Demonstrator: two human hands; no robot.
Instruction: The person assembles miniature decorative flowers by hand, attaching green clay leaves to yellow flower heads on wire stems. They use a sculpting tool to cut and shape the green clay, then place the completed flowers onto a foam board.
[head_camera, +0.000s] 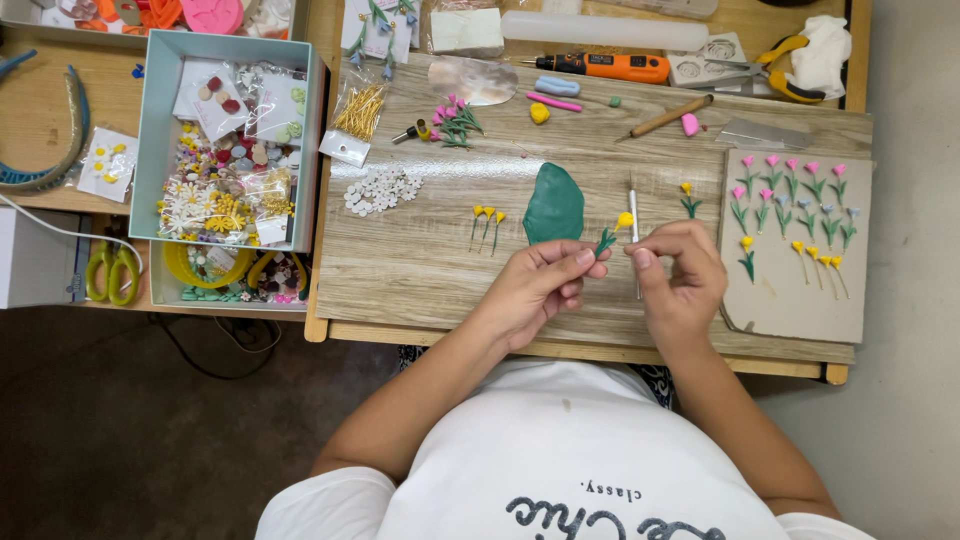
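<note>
While pinched between thumb and fingers of the left hand, a tiny yellow flower on a green stem stands just below the green clay sheet; right hand closed beside it, fingertips meeting the stem and gripping a thin white stick that rises just right of the sheet; three small yellow flowers lying just left of the sheet; a heap of white blossoms further left of it; a bunch of pink flowers above and left of the sheet; one lone yellow flower to its right; grey board well right of the sheet, lined with rows of pink, pale and yellow flowers; orange tool well above the sheet; pale blue box of trimmings far left; green scissors beyond that, furthest left.
</note>
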